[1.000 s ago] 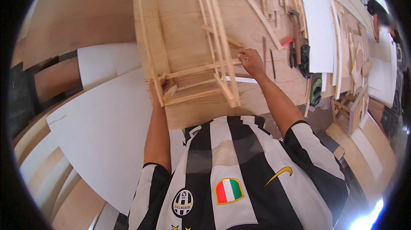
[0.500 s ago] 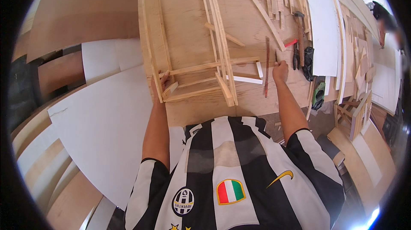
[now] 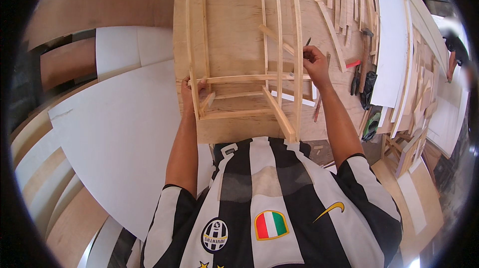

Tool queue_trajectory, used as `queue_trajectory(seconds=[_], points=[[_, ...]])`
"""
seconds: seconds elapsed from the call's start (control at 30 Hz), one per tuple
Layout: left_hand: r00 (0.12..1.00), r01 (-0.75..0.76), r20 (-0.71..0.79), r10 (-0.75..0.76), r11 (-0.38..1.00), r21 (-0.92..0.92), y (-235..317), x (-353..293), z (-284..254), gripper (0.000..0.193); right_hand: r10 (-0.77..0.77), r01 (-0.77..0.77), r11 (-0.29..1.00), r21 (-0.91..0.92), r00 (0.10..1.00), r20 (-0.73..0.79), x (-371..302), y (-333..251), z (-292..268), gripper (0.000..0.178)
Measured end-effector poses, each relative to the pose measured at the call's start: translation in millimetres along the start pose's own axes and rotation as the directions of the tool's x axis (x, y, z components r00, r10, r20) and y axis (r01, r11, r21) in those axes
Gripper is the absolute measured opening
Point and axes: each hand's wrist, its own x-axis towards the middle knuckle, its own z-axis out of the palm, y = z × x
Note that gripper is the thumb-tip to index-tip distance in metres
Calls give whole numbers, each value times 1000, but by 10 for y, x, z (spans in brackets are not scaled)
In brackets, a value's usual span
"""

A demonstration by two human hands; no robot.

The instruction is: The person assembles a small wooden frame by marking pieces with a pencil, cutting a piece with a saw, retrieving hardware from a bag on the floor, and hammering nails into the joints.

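A slatted wooden frame (image 3: 239, 77) of narrow pale strips lies on the plywood work surface (image 3: 232, 28), its near end close to my body. My left hand (image 3: 191, 88) grips the frame's left side, where a crosspiece meets the long strip. Beside the frame's right long strip (image 3: 297, 48), my right hand (image 3: 316, 63) is closed in a pinch on a slim dark pencil (image 3: 308, 41), whose end sticks up past the fingers. Below that hand lie a white strip (image 3: 299, 99) and a thin reddish-brown rod (image 3: 318, 110).
Right of the frame lie a hammer (image 3: 365, 51), pliers (image 3: 355, 81), a black bag (image 3: 369, 88) and a green tool (image 3: 371, 127). Loose wooden strips (image 3: 344, 3) lie beyond. White sheets (image 3: 110, 133) spread on my left. Another person (image 3: 454, 51) stands far right.
My right hand has moved left and away from me with the pencil, up to the frame. The view has shifted, and the frame's right long strips now appear farther apart. My left hand keeps its hold.
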Motion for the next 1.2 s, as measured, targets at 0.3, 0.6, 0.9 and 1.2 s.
queue_trajectory(seconds=[0.3, 0.6, 0.9, 1.2], points=[[860, -287, -322, 396, 897, 337, 1006, -289, -250, 32, 3, -4, 999, -48, 1000, -29, 122, -155, 424, 17], [835, -524, 538, 113, 457, 719, 2269, -507, 1197, 31, 99, -100, 993, 65, 995, 13, 110, -112, 527, 25], [766, -552, 582, -272, 184, 813, 1283, -260, 1924, 28, 224, -225, 974, -10, 963, 152, 209, 278, 541, 19], [790, -516, 562, -245, 230, 825, 852, -201, 1884, 42, 280, -286, 958, -1, 936, 211, 275, 755, 524, 28]])
